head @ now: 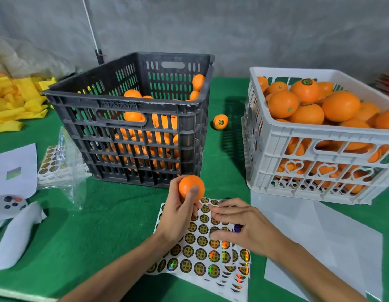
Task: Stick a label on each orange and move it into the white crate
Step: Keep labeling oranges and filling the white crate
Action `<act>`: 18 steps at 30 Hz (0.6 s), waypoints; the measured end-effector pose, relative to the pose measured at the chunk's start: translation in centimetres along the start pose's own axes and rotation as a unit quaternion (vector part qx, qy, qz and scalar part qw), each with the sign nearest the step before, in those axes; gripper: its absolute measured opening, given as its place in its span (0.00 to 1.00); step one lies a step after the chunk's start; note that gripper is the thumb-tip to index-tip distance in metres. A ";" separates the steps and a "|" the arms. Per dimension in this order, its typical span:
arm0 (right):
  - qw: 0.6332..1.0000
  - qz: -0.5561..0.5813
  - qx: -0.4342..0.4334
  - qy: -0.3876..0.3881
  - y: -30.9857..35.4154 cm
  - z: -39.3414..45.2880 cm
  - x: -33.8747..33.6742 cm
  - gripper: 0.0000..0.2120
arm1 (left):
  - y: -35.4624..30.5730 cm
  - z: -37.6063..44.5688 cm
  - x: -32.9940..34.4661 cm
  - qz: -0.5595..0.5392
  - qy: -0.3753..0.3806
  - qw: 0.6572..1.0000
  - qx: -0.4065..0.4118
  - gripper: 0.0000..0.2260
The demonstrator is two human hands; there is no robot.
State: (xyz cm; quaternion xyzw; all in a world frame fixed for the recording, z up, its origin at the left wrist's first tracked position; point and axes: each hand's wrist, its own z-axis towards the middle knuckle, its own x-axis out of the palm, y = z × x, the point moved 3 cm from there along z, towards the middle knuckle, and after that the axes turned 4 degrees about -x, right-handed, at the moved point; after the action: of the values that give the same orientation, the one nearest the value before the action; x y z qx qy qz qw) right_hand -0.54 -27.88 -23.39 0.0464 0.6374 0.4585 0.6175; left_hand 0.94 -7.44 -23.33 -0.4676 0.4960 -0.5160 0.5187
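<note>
1. Head view, lower centre: left hand (pixel 180 216) grips an orange (pixel 191 186) above the label sheet (pixel 200 253).
2. Right hand (pixel 239 225), fingers extended, touches the sheet.
3. White crate (pixel 320 149), right, brims with oranges; black crate (pixel 132 118) stands centre on the desk (pixel 102 225).

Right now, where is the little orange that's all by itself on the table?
The lone orange sits on the green table between the dark crate and the white crate, toward the back.

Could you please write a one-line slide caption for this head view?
Left hand holds an orange while right hand picks at the label sheet.
</note>
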 end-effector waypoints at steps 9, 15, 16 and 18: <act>0.993 0.096 0.009 -0.070 0.4 -0.3 0.4 0.12 | -0.3 -0.2 0.2 -0.007 0.003 1.000 0.000 0.18; 0.991 0.113 0.016 -0.074 0.3 -0.2 0.4 0.05 | -0.3 -0.4 0.1 0.013 0.011 1.000 0.011 0.18; 0.990 0.121 0.022 -0.074 0.2 -0.1 0.4 0.04 | -0.3 -0.4 0.1 0.016 0.013 1.000 0.013 0.18; 0.987 0.138 0.036 -0.075 0.1 0.0 0.4 0.05 | -0.3 -0.4 0.1 0.023 0.015 1.000 0.013 0.18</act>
State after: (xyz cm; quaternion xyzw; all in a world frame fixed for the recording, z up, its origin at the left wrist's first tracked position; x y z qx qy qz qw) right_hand -0.71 -27.59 -23.63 0.1905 0.5925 0.5116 0.5924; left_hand 0.56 -7.56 -23.04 -0.4411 0.5075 -0.5175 0.5292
